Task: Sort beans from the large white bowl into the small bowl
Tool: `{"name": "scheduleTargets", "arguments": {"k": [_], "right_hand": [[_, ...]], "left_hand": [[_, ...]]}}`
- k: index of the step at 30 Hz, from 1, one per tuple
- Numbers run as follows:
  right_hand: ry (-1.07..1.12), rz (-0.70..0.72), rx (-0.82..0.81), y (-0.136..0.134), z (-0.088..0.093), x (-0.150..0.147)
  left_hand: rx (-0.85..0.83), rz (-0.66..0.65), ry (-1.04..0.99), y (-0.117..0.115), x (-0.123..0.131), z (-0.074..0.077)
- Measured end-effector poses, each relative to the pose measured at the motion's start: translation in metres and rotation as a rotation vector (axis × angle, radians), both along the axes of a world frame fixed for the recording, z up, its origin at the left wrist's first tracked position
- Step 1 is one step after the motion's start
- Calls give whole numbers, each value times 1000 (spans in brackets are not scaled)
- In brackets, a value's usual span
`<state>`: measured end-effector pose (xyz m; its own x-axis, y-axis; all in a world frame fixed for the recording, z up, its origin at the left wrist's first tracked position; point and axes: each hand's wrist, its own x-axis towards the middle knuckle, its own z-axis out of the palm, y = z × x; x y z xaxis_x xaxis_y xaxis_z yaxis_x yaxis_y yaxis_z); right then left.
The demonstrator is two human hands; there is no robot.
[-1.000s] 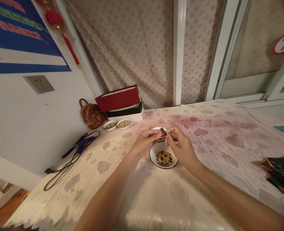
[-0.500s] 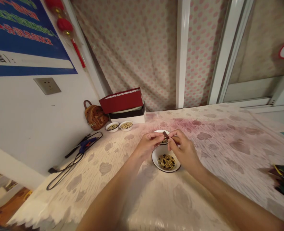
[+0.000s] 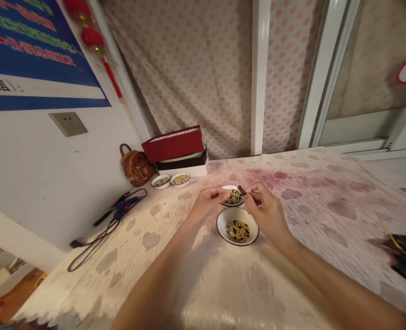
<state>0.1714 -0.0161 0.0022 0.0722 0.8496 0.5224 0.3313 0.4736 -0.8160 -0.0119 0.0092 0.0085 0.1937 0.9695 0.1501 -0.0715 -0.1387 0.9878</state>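
Note:
My right hand [image 3: 266, 211] pinches a small flat dark brown piece [image 3: 241, 190] between thumb and fingers, above the right rim of the farther bowl. My left hand [image 3: 208, 201] is closed, thumb and fingertips pressed together at that bowl's left edge; whatever is between them is hidden or too small to name. The farther white bowl [image 3: 227, 205] holds small black and pale bead-like grains [image 3: 235, 197]. Nearer to me stands a larger white dark-rimmed bowl [image 3: 223, 231] with gold and black bead-like grains [image 3: 238, 230] in its bottom.
Two small bowls of similar grains, a left one [image 3: 161, 185] and a right one [image 3: 180, 183], stand before a red box [image 3: 175, 145] on a black-and-white box. Beside them sits a brown mini backpack [image 3: 136, 167]. A blue corded tool [image 3: 125, 206] lies left on the patterned tablecloth [image 3: 148, 275].
My hands have moved apart. The brown piece, earlier between both hands, now sits in my right hand alone, and more of the farther bowl shows.

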Motion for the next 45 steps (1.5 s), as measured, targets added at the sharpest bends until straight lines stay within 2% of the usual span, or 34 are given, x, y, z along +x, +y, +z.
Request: {"name": "scheduleTargets", "arguments": {"k": [3,5,8,11,13,17,20,24,31,39,42,45], "right_hand": [[52,-45,23,5,1,4],[88,-44,16,7,2,5],[129,-31,-2,8,2,6],[137,-22,-2,8,3,6],[133,-11,3,7,3,7],[114,5,16,7,3,8],[106,0,14,8,2,8],[99,-21,7,9,1,7],[97,-29,-10,10,-1,6],[80,-6,0,10,-3,6],[67,5,-9,10,-4,6],[70,32,-8,10,-4,5]], "left_hand": [[114,-35,403,-3,-5,2],[184,-64,585,-4,-5,2],[225,-66,678,1,-1,-1],[229,33,773,17,4,-1],[212,95,921,31,7,2],[205,68,1182,51,18,5],[233,72,1235,57,28,4],[245,90,1207,57,31,0],[249,131,1092,48,17,-2],[298,141,854,54,14,-19],[242,142,607,51,15,-17],[132,62,179,36,15,-9]]}}
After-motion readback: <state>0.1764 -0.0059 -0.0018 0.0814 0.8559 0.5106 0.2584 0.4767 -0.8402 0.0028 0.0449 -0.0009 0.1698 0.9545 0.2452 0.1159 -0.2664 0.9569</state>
